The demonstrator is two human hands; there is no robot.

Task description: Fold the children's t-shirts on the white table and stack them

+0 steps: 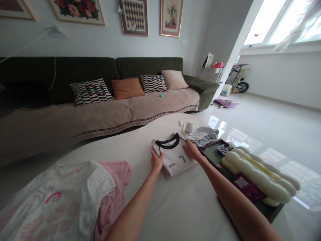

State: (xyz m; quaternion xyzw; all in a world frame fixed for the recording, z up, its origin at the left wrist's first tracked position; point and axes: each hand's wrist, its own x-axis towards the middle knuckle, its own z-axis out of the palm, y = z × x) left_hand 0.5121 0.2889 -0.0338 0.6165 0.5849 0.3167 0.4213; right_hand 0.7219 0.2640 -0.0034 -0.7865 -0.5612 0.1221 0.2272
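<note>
A folded white T-shirt (177,159) with a black collar and dark print lies on the white table (140,147), its neck toward the sofa. My left hand (156,161) grips its left edge near the collar, thumb on top and fingers partly hidden. At the opposite edge, my right hand (192,150) holds the fabric by the right shoulder, fingers bent over it. To the left lie a spread white shirt (72,197) with a rainbow print and a pink garment (116,177) partly beneath it.
On the right stands a dark tray (210,152) bearing a puffy cream-coloured box (260,170). Behind the T-shirt are a crumpled plastic package (203,134) and a small white cup-like item (189,127). A green sofa (150,65) with cushions stands beyond the table.
</note>
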